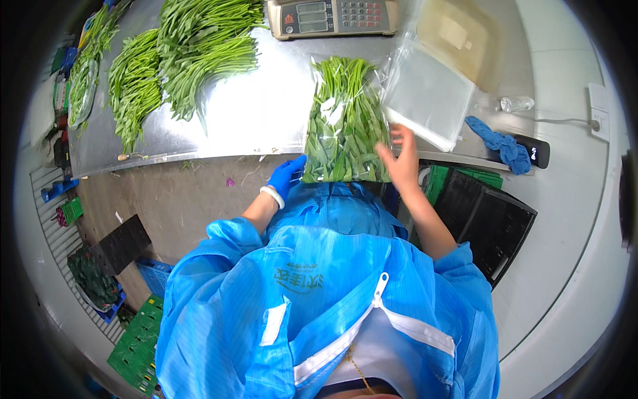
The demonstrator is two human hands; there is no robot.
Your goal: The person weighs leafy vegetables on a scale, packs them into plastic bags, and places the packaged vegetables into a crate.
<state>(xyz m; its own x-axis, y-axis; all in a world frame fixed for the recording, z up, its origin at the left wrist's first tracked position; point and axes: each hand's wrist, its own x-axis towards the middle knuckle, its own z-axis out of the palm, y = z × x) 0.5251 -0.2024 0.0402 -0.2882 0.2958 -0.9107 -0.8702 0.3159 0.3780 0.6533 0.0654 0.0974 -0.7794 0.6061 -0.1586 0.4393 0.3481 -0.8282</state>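
A clear plastic bag of leafy green stalks (344,124) lies at the near edge of the metal table (279,104), its leafy end towards me. At its lower left corner is my left hand (287,177) in a blue glove, fingers partly behind the bag; its grip cannot be made out. My bare right hand (401,154) is at the bag's right side, fingers apart and slightly blurred. Right of the bag lies a stack of clear plastic bags (428,90). Loose bunches of greens (209,55) rest at the table's back left.
A digital scale (333,19) stands at the back. To the right are a blue cloth (501,144), a black device (538,151) and a clear bottle (517,103). Black crates (481,219) stand below the table's right edge; a green crate (137,344) is at the lower left.
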